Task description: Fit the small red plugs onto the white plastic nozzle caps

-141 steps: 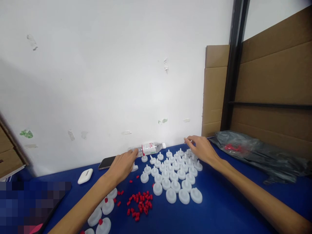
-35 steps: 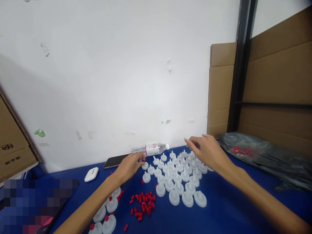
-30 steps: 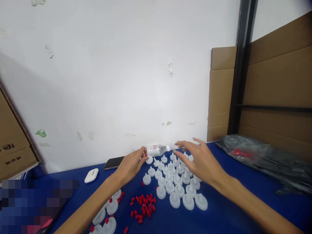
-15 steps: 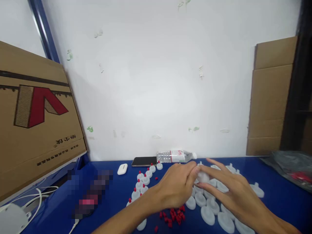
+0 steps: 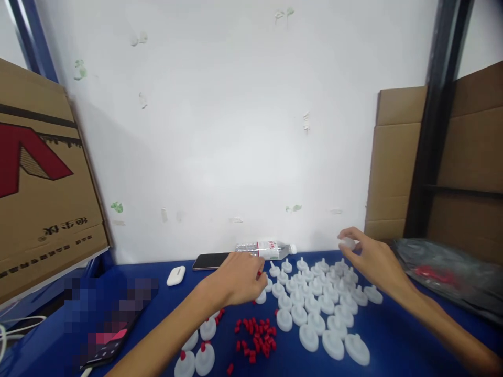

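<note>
My left hand [image 5: 244, 278] hangs low over the table with its fingers curled together. A small red cap [image 5: 260, 273] shows at its fingertips; most of the grip is hidden. Just under those fingers is a white nozzle lid [image 5: 261, 297]. My right hand [image 5: 367, 256] is raised at the far right and pinches another white nozzle lid [image 5: 348, 243] between thumb and fingers. Below and left of it spreads a group of white nozzle lids [image 5: 314, 303], stems up. Loose red caps [image 5: 257, 335] lie in a pile nearer me. Red-tipped lids [image 5: 205, 359] stand left, partly behind my left forearm.
At the wall lie a clear water bottle [image 5: 271, 250] and a dark phone [image 5: 208, 261], with a white case [image 5: 176, 275] beside them. Cardboard [image 5: 43, 157] stands left. A grey plastic bag [image 5: 444, 272] with red pieces rests right. A blurred dark device [image 5: 121, 324] is front left.
My hands, together at a white lid before, are now apart. My left hand is left of the lid group; my right hand is up at its far right edge with a lid. The view has shifted right.
</note>
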### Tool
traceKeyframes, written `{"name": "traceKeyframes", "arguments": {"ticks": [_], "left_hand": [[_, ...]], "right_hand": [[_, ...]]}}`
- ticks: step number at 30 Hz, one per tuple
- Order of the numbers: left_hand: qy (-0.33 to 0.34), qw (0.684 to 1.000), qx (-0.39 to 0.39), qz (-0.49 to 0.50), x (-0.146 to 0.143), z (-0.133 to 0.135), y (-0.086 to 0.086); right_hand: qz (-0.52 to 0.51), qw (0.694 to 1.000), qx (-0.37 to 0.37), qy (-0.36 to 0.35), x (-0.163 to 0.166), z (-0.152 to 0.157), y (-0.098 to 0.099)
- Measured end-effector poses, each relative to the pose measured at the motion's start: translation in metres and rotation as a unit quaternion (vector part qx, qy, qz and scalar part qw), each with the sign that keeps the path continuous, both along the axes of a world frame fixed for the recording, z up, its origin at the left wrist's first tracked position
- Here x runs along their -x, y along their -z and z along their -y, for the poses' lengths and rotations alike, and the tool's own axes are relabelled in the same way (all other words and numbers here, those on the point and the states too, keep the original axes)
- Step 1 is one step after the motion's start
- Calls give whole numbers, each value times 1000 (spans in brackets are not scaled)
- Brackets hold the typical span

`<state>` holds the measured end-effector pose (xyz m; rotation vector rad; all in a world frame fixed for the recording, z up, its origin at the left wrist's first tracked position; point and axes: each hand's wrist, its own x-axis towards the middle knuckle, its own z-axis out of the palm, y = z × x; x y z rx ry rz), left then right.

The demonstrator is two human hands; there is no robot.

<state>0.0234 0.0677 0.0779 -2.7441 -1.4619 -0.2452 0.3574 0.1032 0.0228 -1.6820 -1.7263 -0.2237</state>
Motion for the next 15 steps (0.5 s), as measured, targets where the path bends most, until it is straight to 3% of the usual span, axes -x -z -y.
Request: {"name": "traceKeyframes", "arguments": {"ticks": [9, 11, 15], "left_hand": [[-13, 984, 156, -87, 14, -5, 0], [-27, 986, 141, -81, 18, -10, 1], [-75, 993, 39, -80, 24, -25, 9]], "right_hand": [[81, 990, 80, 79, -41, -16, 15], [106, 985, 99, 92, -48, -17, 19], [146, 974, 140, 104, -59, -22, 25]]}}
